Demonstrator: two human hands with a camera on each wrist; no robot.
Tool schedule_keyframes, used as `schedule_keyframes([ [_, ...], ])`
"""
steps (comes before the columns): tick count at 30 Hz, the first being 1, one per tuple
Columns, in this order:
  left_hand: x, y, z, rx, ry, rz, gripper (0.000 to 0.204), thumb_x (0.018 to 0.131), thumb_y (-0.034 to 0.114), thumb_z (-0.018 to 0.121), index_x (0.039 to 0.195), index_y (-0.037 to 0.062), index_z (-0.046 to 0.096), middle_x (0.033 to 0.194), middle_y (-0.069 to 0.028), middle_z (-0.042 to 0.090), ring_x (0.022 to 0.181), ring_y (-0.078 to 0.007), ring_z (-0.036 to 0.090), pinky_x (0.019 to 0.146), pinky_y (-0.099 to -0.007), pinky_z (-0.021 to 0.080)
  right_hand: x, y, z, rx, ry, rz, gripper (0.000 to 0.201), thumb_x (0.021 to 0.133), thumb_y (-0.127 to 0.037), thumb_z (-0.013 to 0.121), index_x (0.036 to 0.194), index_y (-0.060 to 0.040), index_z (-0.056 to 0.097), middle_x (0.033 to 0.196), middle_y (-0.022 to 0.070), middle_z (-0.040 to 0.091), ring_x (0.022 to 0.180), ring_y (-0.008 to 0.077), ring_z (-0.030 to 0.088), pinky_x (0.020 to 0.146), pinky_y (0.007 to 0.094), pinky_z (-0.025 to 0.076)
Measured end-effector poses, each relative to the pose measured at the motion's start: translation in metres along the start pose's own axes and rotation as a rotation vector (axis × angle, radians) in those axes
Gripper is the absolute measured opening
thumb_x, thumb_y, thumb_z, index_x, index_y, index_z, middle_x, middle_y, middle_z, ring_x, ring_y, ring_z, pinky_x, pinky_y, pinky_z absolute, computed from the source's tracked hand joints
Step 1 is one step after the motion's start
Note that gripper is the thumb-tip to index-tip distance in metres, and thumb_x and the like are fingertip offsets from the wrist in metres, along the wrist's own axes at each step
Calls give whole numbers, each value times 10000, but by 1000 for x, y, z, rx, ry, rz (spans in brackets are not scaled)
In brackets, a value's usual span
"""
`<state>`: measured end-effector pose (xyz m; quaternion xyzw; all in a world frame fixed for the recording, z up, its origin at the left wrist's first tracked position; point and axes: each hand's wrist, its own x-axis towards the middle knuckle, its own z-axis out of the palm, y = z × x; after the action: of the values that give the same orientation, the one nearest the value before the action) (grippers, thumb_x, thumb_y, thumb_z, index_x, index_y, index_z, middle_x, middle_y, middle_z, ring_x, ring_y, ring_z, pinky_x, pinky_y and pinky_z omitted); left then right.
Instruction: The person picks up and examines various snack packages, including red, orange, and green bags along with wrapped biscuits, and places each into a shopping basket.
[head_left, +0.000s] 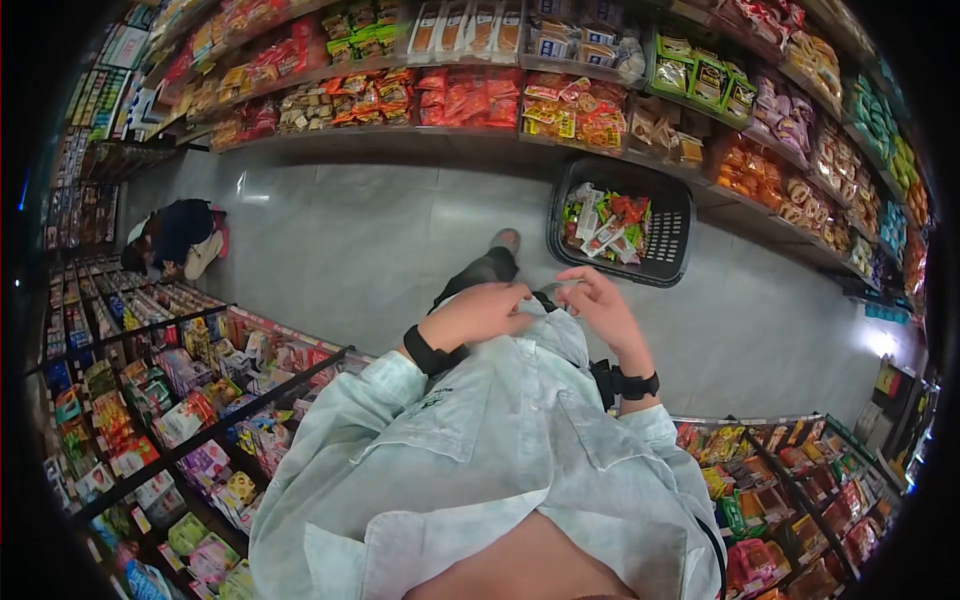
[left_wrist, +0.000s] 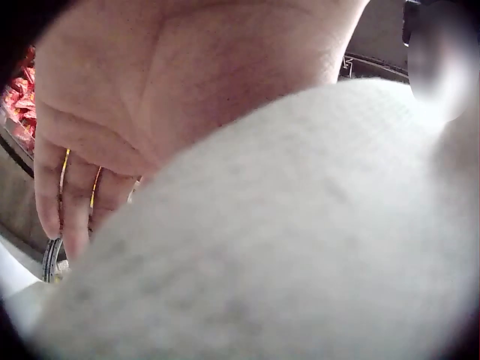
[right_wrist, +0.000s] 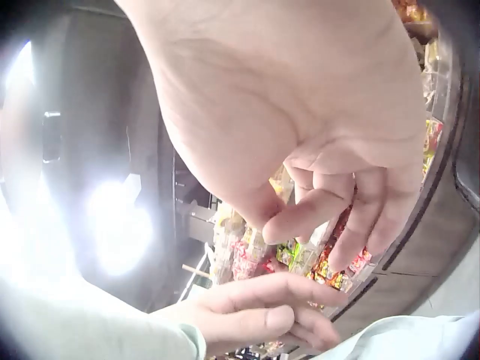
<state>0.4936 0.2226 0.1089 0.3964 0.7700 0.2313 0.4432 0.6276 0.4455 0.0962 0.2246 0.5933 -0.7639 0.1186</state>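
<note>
In front of the lower shirt (head_left: 520, 420), my left hand (head_left: 480, 312) is held with its fingers relaxed and pointing to the right. My right hand (head_left: 600, 305) hovers beside it, fingers loosely bent and holding nothing. The right wrist view shows the bent right fingers (right_wrist: 360, 217) close above the left hand (right_wrist: 255, 311), with a gap between the two. Pale cloth (left_wrist: 285, 225) covers much of the left wrist view, below the left palm (left_wrist: 172, 82). Past the right hand, a black basket (head_left: 672, 220) stands on the floor, holding several snack packets (head_left: 610, 225).
Shelves of bagged snacks (head_left: 470, 95) run along the far side of the aisle. Low racks of packets (head_left: 200, 400) stand at the left, and more racks (head_left: 780, 480) at the right. A crouching person (head_left: 185, 235) is at the far left on the grey floor (head_left: 340, 230).
</note>
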Motion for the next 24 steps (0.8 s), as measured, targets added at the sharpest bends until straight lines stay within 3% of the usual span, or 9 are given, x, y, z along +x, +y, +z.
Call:
schedule_keyframes([
  [3,-1,-3,-2,47,67,42,429,975,381,694,1264,66,657,1023,-162,745,980,-370,724,844,-471,563,8,17,26,-146,-7,-60,262,1026,-121,689,1280,-60,669,749,-38,606,715,50,573,666,252,460],
  [9,-17,-45,-14,153,-33,188,370,957,299,656,1249,72,655,1020,-190,732,993,-407,712,856,-510,557,19,27,75,-188,32,-70,242,1033,-88,667,1264,-19,652,926,41,744,888,91,698,797,265,529],
  [12,-36,-87,-32,157,42,314,386,949,275,640,1283,82,645,1044,-208,726,1016,-429,702,873,-519,557,41,26,108,-150,59,-4,241,1039,-65,645,1272,-4,642,1037,80,776,1002,116,726,886,282,545],
  [19,-106,-196,-109,94,199,211,547,960,297,668,1451,86,551,1099,-220,726,1065,-415,701,910,-512,557,118,-12,218,-326,-137,60,265,1075,-110,647,1318,-6,646,1159,51,737,1100,128,700,981,292,538],
  [22,-138,-237,-133,111,280,16,597,957,308,683,1496,108,523,1117,-223,727,1082,-408,701,907,-506,561,162,-22,248,-463,-295,86,265,1077,-117,643,1315,1,647,1176,47,737,1115,124,692,996,294,534],
  [24,-152,-270,-140,47,376,44,616,958,314,686,1510,100,514,1121,-220,725,1075,-408,698,900,-505,561,185,-38,268,-497,-366,116,270,1080,-123,641,1318,3,644,1182,45,735,1124,120,685,1002,292,533],
])
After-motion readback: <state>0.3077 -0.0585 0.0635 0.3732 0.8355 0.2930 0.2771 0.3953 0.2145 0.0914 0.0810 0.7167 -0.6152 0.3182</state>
